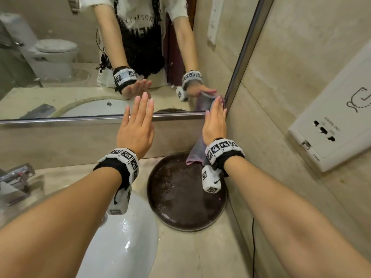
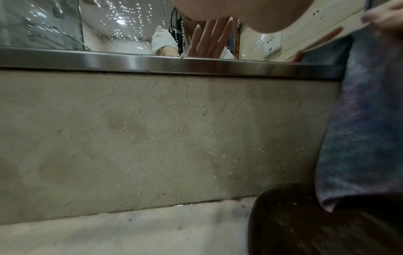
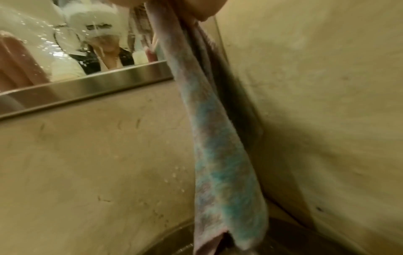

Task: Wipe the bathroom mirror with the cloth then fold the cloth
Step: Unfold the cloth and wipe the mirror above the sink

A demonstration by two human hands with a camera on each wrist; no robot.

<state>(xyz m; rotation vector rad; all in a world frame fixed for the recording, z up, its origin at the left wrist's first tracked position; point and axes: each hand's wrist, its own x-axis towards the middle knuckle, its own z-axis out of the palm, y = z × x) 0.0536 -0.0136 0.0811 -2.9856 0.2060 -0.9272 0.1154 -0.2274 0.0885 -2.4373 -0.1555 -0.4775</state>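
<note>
The mirror (image 1: 80,67) has a steel frame and carries water drops. My right hand (image 1: 215,115) lies flat at its lower right corner, straight fingers pressing the purple and teal cloth (image 1: 195,152) on the glass. The rest of the cloth (image 3: 218,138) hangs down past the frame, its lower end over a dark round tray (image 1: 184,193). My left hand (image 1: 140,111) is held up flat and empty before the mirror's lower edge, fingers straight; whether it touches the glass I cannot tell. The left wrist view shows the cloth (image 2: 366,129) at the right.
A white sink (image 1: 124,237) sits under my left forearm, with a chrome tap (image 1: 16,177) at the far left. The beige side wall at the right bears a white socket panel (image 1: 331,121). A thin black cable (image 1: 253,247) runs along the counter by that wall.
</note>
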